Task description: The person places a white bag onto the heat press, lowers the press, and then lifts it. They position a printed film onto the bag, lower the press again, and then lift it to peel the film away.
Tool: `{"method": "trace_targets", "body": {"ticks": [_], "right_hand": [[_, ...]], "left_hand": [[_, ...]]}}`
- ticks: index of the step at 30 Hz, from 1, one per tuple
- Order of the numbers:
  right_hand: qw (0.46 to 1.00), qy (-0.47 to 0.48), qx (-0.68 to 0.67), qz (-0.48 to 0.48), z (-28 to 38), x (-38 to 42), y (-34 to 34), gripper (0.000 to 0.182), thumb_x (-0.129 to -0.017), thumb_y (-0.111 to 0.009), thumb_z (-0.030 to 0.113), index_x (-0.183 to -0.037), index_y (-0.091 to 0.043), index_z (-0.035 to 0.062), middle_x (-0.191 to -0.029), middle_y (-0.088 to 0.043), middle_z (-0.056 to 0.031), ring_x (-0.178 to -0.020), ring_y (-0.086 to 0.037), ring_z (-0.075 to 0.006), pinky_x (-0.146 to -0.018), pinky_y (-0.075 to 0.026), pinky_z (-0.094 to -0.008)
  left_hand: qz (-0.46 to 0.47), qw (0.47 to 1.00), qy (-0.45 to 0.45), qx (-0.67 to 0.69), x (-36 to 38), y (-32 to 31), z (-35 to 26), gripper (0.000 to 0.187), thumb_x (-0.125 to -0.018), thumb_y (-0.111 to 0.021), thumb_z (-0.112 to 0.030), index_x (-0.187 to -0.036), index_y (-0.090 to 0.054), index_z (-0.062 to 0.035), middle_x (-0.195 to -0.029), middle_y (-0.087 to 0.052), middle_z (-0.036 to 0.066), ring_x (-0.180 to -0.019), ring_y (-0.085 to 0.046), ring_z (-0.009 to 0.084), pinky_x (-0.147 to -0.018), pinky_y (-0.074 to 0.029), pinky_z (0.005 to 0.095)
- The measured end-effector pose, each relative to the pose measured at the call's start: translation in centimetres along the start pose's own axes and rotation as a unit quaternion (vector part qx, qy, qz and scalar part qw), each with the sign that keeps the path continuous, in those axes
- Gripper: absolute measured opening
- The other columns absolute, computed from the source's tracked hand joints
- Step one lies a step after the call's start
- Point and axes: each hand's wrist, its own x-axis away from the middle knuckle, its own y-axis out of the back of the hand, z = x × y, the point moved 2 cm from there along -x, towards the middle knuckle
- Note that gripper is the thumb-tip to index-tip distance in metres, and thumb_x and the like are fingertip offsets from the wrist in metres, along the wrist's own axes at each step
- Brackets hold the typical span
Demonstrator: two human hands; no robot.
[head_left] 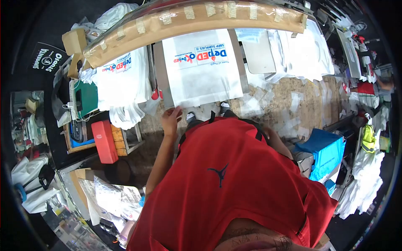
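Note:
A white printed bag [203, 81] with blue and red "DepED" lettering lies flat on a grey-brown board [164, 75] in front of me. My left hand [170, 120] hovers by the bag's near left corner, its fingers loosely bent and apart, and I see nothing in them. Whether the fingertips touch the board's edge is hard to tell. My right hand [270, 134] is down beside my waist at the right, its fingers hidden by the red shirt [234, 167]. Left of the board sits a stack of white printed bags [121, 83], with red-handled scissors [156, 94] between them.
A long cardboard-covered bar [192, 16] with tape strips spans above the board. Clear plastic and white sheets [299, 52] lie to the right. A red box [104, 142] stands at the left, a blue cloth [324, 152] at the right. Scraps litter the floor [293, 100].

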Motion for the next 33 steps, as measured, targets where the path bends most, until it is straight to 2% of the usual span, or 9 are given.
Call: {"method": "trace_targets", "body": {"ticks": [3, 14, 17, 20, 23, 24, 25, 28, 33], "right_hand": [[0.880, 0.161, -0.117, -0.433, 11.4, 12.0, 9.1, 0.043, -0.078, -0.071, 0.044, -0.096, -0.072, 0.0048, -0.092, -0.072, -0.0190, -0.087, -0.071, -0.0234, -0.079, -0.055, -0.0390], [0.640, 0.203, -0.340, -0.659, 22.8, 16.3, 26.5, 0.092, -0.081, -0.065, 0.070, -0.137, -0.050, -0.0012, -0.115, -0.069, -0.0236, -0.113, -0.064, -0.0380, -0.096, -0.048, -0.0412], [0.695, 0.208, -0.484, -0.489, 23.1, 20.7, 21.8, 0.103, -0.084, -0.061, 0.070, -0.145, -0.036, -0.0093, -0.131, -0.058, -0.0269, -0.121, -0.056, -0.0357, -0.102, -0.042, -0.0393], [0.590, 0.129, -0.356, -0.713, 18.5, 12.9, 19.5, 0.066, -0.097, -0.049, 0.056, -0.109, -0.066, -0.0067, -0.105, -0.068, -0.0267, -0.097, -0.066, -0.0385, -0.084, -0.050, -0.0469], [0.781, 0.097, -0.272, -0.554, 11.8, -0.2, 18.6, 0.054, -0.096, -0.056, 0.045, -0.082, -0.071, -0.0054, -0.075, -0.070, -0.0187, -0.068, -0.067, -0.0314, -0.062, -0.048, -0.0487], [0.756, 0.269, -0.468, -0.370, 13.8, 2.4, 16.3, 0.041, -0.094, -0.055, 0.034, -0.078, -0.072, -0.0001, -0.075, -0.070, -0.0132, -0.069, -0.067, -0.0228, -0.058, -0.050, -0.0427], [0.826, 0.405, -0.260, -0.293, 15.6, 8.5, 13.9, 0.027, -0.090, -0.053, 0.019, -0.086, -0.073, 0.0023, -0.082, -0.072, -0.0104, -0.070, -0.067, -0.0181, -0.062, -0.052, -0.0368], [0.966, 0.222, -0.131, 0.021, 21.4, 18.7, 9.8, 0.025, -0.092, -0.056, 0.019, -0.094, -0.074, 0.0024, -0.090, -0.074, -0.0072, -0.082, -0.069, -0.0168, -0.072, -0.056, -0.0326], [0.933, 0.341, 0.027, 0.109, 31.5, 25.8, 5.3, 0.055, -0.100, -0.055, 0.045, -0.136, -0.055, 0.0033, -0.124, -0.065, -0.0114, -0.101, -0.065, -0.0198, -0.089, -0.052, -0.0324]], "left_hand": [[0.065, 0.971, 0.085, 0.215, -0.2, -0.7, 1.3, 0.029, -0.089, -0.073, -0.023, -0.106, -0.064, -0.0013, -0.096, -0.070, 0.007, -0.091, -0.067, 0.0185, -0.085, -0.050, 0.0307], [0.043, 0.975, -0.191, -0.106, 0.7, -5.7, 0.6, 0.015, -0.091, -0.068, -0.007, -0.104, -0.068, 0.0003, -0.099, -0.070, 0.006, -0.095, -0.063, 0.0136, -0.087, -0.046, 0.0295], [0.052, 0.973, -0.224, 0.020, -0.5, -5.1, 1.3, 0.015, -0.094, -0.064, -0.008, -0.105, -0.066, 0.0013, -0.101, -0.069, 0.007, -0.090, -0.063, 0.0140, -0.084, -0.048, 0.0296], [-0.044, 0.958, -0.231, 0.165, 0.1, -4.5, 0.5, 0.017, -0.096, -0.059, -0.009, -0.110, -0.063, -0.0008, -0.100, -0.067, 0.008, -0.083, -0.064, 0.0143, -0.078, -0.051, 0.0303], [-0.020, 0.950, -0.281, 0.133, 0.3, -3.4, -1.3, 0.015, -0.097, -0.058, -0.012, -0.106, -0.059, -0.0004, -0.083, -0.064, 0.006, -0.068, -0.062, 0.0127, -0.058, -0.050, 0.0279], [-0.046, 0.944, -0.289, 0.151, 0.1, -2.8, -1.9, 0.015, -0.097, -0.058, -0.012, -0.106, -0.059, -0.0004, -0.083, -0.064, 0.006, -0.068, -0.062, 0.0127, -0.058, -0.050, 0.0279], [-0.023, 0.969, -0.236, 0.070, 0.0, -2.4, -2.3, 0.014, -0.097, -0.060, -0.015, -0.102, -0.061, -0.0024, -0.077, -0.062, 0.003, -0.064, -0.060, 0.0108, -0.055, -0.048, 0.0267], [-0.072, 0.971, -0.215, -0.082, -2.6, -1.3, -2.0, 0.017, -0.095, -0.065, -0.023, -0.090, -0.065, -0.0062, -0.063, -0.056, -0.003, -0.055, -0.051, 0.0059, -0.050, -0.041, 0.0247], [-0.059, 0.931, -0.348, -0.093, -2.3, -0.4, -9.7, 0.022, -0.097, -0.064, -0.021, -0.100, -0.070, 0.0003, -0.067, -0.057, -0.003, -0.060, -0.045, 0.0052, -0.055, -0.038, 0.0251]]}}
